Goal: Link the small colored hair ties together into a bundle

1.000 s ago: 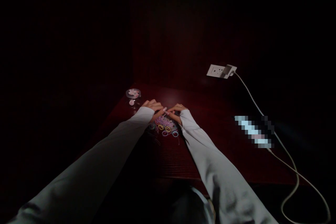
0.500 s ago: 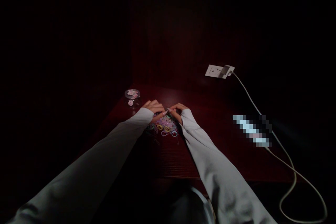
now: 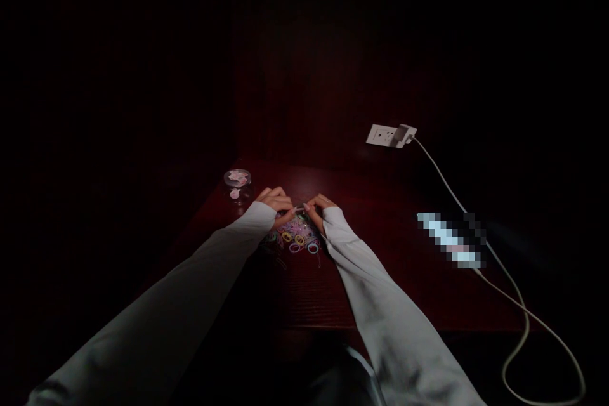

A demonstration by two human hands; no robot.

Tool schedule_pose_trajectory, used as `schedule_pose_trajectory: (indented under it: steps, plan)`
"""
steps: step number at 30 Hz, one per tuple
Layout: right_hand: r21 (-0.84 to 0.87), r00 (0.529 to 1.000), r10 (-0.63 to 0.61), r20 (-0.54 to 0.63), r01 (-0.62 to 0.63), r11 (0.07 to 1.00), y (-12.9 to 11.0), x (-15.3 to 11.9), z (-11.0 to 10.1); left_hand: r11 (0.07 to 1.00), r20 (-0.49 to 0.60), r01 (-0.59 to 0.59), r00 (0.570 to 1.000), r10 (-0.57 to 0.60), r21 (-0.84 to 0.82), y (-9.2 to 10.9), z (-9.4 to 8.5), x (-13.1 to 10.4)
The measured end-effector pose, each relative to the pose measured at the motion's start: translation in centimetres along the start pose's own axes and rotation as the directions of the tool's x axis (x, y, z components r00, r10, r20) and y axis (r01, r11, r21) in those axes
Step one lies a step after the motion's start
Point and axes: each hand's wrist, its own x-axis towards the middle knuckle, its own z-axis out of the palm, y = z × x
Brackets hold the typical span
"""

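Note:
Over a heap of small coloured hair ties (image 3: 299, 228), my left hand (image 3: 277, 203) and my right hand (image 3: 320, 208) face each other on the dark red table. Both are closed in a pinch, thumbs toward the middle. A thin pale strip (image 3: 299, 209) spans the narrow gap between the fingertips; it is too small and dim to tell exactly what it is. Purple, yellow, green and blue rings show in the heap, with some looser ones at its near edge. My fingers hide the far side of the heap.
A clear lidded jar (image 3: 237, 186) with pinkish pieces stands left of my hands. At the right lies a pixelated lit device (image 3: 450, 241) with a white cable (image 3: 507, 298). The cable's charger (image 3: 405, 134) sits in a wall socket (image 3: 382, 136). Surroundings are very dark.
My fingertips have drawn slightly apart, and the pale strip now shows between them. The whole view has shifted a little, with the table, jar and socket appearing slightly lower and further left.

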Motion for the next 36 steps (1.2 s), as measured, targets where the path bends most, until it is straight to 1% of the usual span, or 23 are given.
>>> schedule_pose_trajectory:
  steps: [3,6,11,15,17,19,23,26,29,33,36]
  plan:
    - [-0.037,0.999,0.023,-0.03,-0.024,0.999,0.5,0.1,-0.2,1.0,-0.047,0.007,0.999,-0.007,0.002,-0.5,0.7,-0.1]
    - [-0.067,0.997,0.047,-0.064,-0.052,0.996,1.0,0.2,-0.8,1.0,-0.062,0.02,0.998,-0.021,-0.004,-0.8,0.7,-0.2]
    - [-0.092,0.992,0.075,-0.097,-0.084,0.992,1.5,0.2,-1.5,0.999,-0.03,0.038,0.999,-0.038,-0.002,-0.8,0.5,-0.1]
    - [-0.067,0.995,0.062,-0.078,-0.067,0.995,1.3,0.1,-1.0,0.999,0.002,0.039,0.999,-0.039,-0.006,-0.2,0.1,0.1]
    - [-0.023,0.998,0.041,-0.051,-0.043,0.999,1.0,0.0,-0.5,0.999,0.024,0.042,0.999,-0.041,-0.01,0.3,-0.4,0.1]
    - [0.038,0.999,0.025,-0.031,-0.024,0.999,0.8,0.0,0.0,0.999,0.062,0.022,0.998,-0.02,-0.023,0.8,-1.1,0.1]
    - [0.124,0.999,0.036,-0.003,-0.035,0.992,0.6,-0.1,0.6,0.999,0.123,-0.006,0.992,0.011,-0.04,1.5,-2.1,0.1]
    - [0.146,0.999,0.043,0.021,-0.045,0.988,0.2,-0.2,0.2,0.999,0.139,-0.021,0.99,0.027,-0.044,1.7,-2.4,0.1]
    - [0.155,0.998,0.05,0.039,-0.056,0.986,-0.2,-0.2,-0.5,0.997,0.124,-0.037,0.991,0.045,-0.06,1.8,-2.4,0.1]
    - [0.141,0.996,0.086,0.004,-0.086,0.986,-0.3,0.0,-1.0,0.998,0.106,-0.04,0.993,0.046,-0.058,1.8,-2.3,0.1]
    - [0.133,0.996,0.084,0.003,-0.083,0.988,-0.2,0.0,-1.0,0.997,0.103,-0.044,0.993,0.049,-0.056,1.8,-2.3,0.1]
